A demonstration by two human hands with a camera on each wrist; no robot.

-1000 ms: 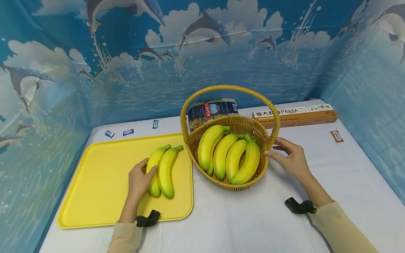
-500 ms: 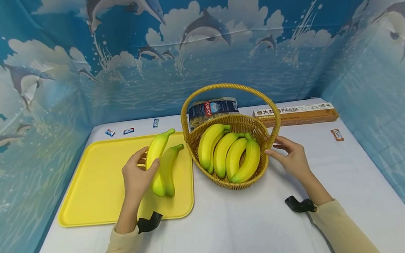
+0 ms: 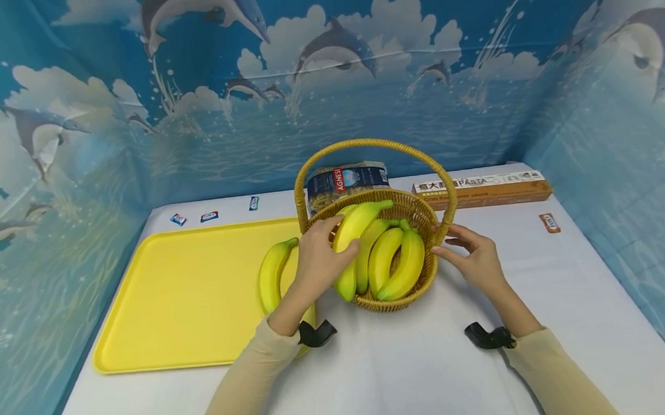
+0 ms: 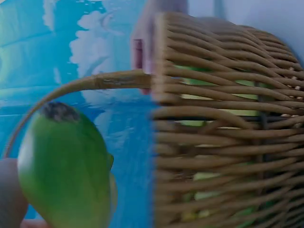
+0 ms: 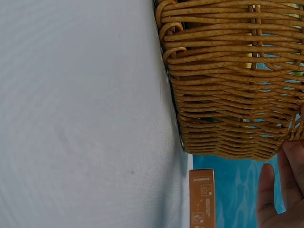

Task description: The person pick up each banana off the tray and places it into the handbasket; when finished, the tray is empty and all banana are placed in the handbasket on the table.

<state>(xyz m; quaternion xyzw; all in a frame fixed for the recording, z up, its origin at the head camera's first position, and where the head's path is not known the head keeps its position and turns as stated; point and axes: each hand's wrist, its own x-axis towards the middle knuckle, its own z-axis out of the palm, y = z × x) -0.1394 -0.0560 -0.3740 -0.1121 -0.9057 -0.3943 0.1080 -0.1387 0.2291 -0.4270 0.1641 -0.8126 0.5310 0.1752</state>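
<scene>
My left hand [image 3: 322,252] holds a banana [image 3: 357,231] over the left side of the wicker basket [image 3: 398,305]. In the left wrist view that banana's green end [image 4: 66,161] is close, beside the basket's woven wall [image 4: 209,142]. Several bananas [image 3: 407,266] lie inside the basket, partly covered by the held one. My right hand [image 3: 475,256] grips the basket's right rim at the foot of the handle; in the right wrist view its thumb [image 5: 267,190] stands off the weave. Another banana [image 3: 272,278] lies on the yellow tray [image 3: 189,292], partly behind my left forearm.
Behind the basket stands a pasta bag [image 3: 345,182], with a long pasta box [image 3: 486,192] to its right. Small wrapped packets [image 3: 209,216] lie behind the tray, and a brown one [image 3: 550,223] on the right. The basket's tall handle [image 3: 371,143] arches over it.
My left hand has lifted a banana off the tray and carried it right to the basket. The banana left on the tray has shifted slightly left. My right hand stays at the rim.
</scene>
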